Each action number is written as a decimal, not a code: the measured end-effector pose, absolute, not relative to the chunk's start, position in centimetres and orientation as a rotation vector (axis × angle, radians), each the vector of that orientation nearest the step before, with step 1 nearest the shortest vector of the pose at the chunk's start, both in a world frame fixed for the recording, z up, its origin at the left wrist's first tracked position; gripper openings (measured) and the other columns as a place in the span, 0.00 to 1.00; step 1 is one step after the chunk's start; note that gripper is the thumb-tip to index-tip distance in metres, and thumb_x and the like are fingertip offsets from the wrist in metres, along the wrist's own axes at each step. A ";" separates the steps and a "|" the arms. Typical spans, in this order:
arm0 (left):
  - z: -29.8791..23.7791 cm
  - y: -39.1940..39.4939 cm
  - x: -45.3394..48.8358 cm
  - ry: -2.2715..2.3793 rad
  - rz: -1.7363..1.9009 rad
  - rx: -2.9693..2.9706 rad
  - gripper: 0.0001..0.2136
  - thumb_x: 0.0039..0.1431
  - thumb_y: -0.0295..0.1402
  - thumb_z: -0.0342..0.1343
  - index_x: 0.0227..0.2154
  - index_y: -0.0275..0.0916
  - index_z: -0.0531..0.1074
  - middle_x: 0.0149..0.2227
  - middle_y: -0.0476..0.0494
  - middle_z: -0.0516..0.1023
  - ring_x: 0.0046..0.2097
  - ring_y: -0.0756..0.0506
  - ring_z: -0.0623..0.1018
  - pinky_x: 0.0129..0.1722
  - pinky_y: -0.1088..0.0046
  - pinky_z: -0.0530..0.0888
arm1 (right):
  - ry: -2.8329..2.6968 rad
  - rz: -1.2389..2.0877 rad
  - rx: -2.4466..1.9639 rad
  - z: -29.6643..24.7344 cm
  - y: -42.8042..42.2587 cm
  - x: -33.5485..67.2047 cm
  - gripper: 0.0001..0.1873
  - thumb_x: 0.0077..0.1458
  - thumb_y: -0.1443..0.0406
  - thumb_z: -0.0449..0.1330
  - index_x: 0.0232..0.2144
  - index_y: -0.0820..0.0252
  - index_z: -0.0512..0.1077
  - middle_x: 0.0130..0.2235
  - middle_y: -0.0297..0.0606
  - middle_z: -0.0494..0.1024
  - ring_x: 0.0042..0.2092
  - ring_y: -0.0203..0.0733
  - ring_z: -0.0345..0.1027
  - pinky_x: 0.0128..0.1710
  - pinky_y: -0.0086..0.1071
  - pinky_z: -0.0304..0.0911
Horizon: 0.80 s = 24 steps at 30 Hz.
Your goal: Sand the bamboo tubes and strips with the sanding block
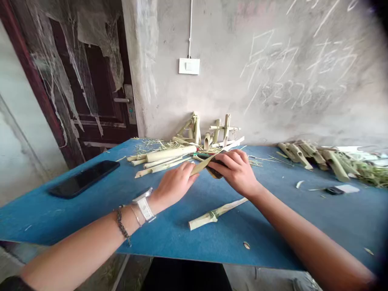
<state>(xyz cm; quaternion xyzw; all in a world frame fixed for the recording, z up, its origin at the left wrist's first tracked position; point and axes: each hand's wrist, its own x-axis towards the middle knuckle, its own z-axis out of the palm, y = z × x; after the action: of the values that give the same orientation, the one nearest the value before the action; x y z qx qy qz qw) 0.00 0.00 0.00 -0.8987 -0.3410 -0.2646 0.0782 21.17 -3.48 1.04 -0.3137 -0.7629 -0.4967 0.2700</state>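
Observation:
My left hand (176,182) is closed on the near end of a pale flat stalk strip (202,165), which slants up and away to the right. My right hand (237,170) is wrapped round a dark tool with a brownish edge (216,173), held against the strip; its kind cannot be made out, as the fingers cover most of it. Below the hands, a short pale stalk with a greenish joint (209,218) lies on the blue table (157,236). Just beyond my left hand rest several cut stalks (169,154) in a loose pile.
A black phone (85,179) lies at the left. Small structures of joined stalks (196,128) stand by the wall among shavings. More cut stalk pieces (335,163) lie at the right, near a small black-and-white object (342,189). A wood chip (246,245) sits near the front edge.

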 end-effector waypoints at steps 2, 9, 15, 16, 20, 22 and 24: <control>-0.1 0.2 0.1 -1.056 -0.782 -2.675 0.11 0.66 0.34 0.48 0.47 0.34 0.66 0.45 0.40 0.75 0.43 0.41 0.78 0.36 0.69 0.73 | -1.925 -1.355 -0.958 1.1 -3.4 21.8 0.14 0.64 0.67 0.50 0.40 0.54 0.76 0.39 0.37 0.76 0.41 0.42 0.61 0.48 0.39 0.51; -0.7 0.5 0.3 -1.060 -0.876 -2.721 0.08 0.66 0.34 0.49 0.43 0.36 0.66 0.42 0.41 0.76 0.42 0.41 0.78 0.34 0.69 0.73 | -1.945 -1.203 -0.970 0.5 -3.2 20.9 0.15 0.64 0.66 0.50 0.40 0.50 0.76 0.41 0.35 0.75 0.42 0.42 0.61 0.47 0.38 0.52; -0.6 0.5 0.2 -0.964 -1.039 -2.754 0.07 0.66 0.33 0.49 0.40 0.36 0.67 0.38 0.43 0.75 0.38 0.43 0.77 0.32 0.70 0.71 | -1.830 -1.288 -0.999 1.5 -3.9 21.4 0.13 0.63 0.67 0.51 0.39 0.51 0.76 0.39 0.38 0.73 0.41 0.43 0.60 0.45 0.39 0.54; -0.5 0.4 0.2 -0.942 -1.056 -2.749 0.07 0.65 0.33 0.49 0.40 0.36 0.67 0.38 0.42 0.75 0.37 0.43 0.77 0.32 0.70 0.71 | -1.813 -1.297 -0.984 1.7 -4.1 21.3 0.13 0.63 0.67 0.52 0.39 0.52 0.76 0.39 0.38 0.73 0.42 0.44 0.60 0.45 0.39 0.54; -0.4 0.2 0.0 -0.902 -1.096 -2.752 0.06 0.65 0.33 0.50 0.41 0.36 0.67 0.37 0.43 0.75 0.37 0.43 0.76 0.31 0.70 0.70 | -1.937 -1.326 -0.875 1.9 -4.5 21.0 0.11 0.62 0.68 0.53 0.40 0.53 0.75 0.41 0.38 0.73 0.44 0.43 0.60 0.48 0.38 0.55; -0.4 0.3 0.0 -0.904 -1.108 -2.744 0.06 0.65 0.33 0.50 0.40 0.36 0.67 0.37 0.43 0.75 0.37 0.43 0.76 0.31 0.70 0.69 | -1.931 -1.340 -0.910 1.9 -4.4 21.1 0.12 0.62 0.68 0.52 0.40 0.52 0.75 0.41 0.38 0.73 0.44 0.43 0.60 0.47 0.38 0.55; -0.5 0.4 0.0 -0.907 -1.106 -2.734 0.06 0.65 0.33 0.50 0.39 0.36 0.67 0.36 0.44 0.75 0.36 0.44 0.76 0.30 0.71 0.69 | -1.850 -1.341 -0.968 1.9 -4.3 21.4 0.12 0.62 0.68 0.52 0.39 0.52 0.76 0.40 0.39 0.72 0.43 0.44 0.60 0.46 0.38 0.55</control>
<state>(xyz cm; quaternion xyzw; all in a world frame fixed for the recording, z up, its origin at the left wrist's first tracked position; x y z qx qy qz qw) 0.04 0.40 -0.47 -0.8857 -0.2938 -0.3583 0.0284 21.43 -4.26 1.93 -0.3690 -0.7052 -0.5114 0.3241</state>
